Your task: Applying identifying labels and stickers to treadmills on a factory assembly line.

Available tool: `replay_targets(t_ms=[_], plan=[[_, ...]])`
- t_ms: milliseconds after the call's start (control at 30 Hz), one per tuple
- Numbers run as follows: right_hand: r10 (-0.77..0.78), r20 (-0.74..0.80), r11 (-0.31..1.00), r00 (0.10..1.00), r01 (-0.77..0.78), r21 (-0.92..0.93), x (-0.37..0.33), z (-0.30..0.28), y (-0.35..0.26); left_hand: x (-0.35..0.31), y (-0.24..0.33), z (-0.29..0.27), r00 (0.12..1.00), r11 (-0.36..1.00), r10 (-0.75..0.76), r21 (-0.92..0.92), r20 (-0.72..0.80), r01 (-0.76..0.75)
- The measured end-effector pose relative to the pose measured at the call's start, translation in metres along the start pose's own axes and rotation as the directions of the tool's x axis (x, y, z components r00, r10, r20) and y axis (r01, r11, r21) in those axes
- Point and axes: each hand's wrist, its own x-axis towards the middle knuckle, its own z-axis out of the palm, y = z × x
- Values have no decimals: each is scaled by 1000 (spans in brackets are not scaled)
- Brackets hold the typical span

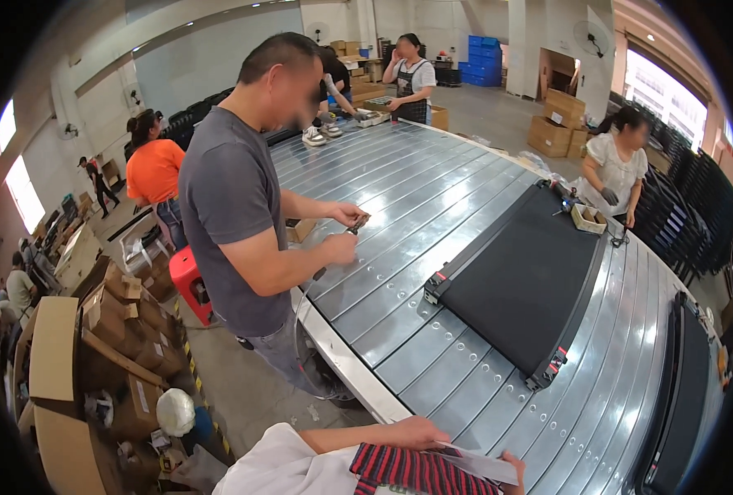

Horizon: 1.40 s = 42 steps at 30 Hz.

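Observation:
At the table's near edge, my left hand (418, 432) has its fingers closed on one end of a flat, whitish strip (483, 464). The strip's material cannot be told. My right hand (512, 473), cut off by the lower edge of the picture, pinches the other end. Red and black striped cloth (416, 470) lies across my front, just below the strip. Both hands are over the rim of the metal-slatted table (408, 371).
On the table lies a black panel (523, 272) with a dark frame and red-marked corners. A co-worker in grey (234, 181) stands close on the left, handling a small part. Another, in white (618, 173), is beside a parts tray (587, 219). Cardboard boxes (53, 355) crowd the left floor.

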Motion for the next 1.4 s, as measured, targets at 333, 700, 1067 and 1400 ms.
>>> replay_targets(t_ms=[333, 700, 1067, 1400], plan=[[-285, 355, 711, 890, -52, 702, -4, 84, -146, 30, -17, -32, 915, 844, -369, -472, -164, 255], [-483, 60, 875, 873, 485, -9, -41, 155, -255, 41, -78, -119, 785, 575, -574, -797, -232, 184], [-365, -217, 885, 905, 410, 221, -44, 196, -274, 74, -117, -145, 923, 450, -369, -890, -110, 75], [-366, -258, 880, 894, 423, 218, -52, 192, -252, 76, -134, -137, 938, 358, -323, -934, -128, -4]])
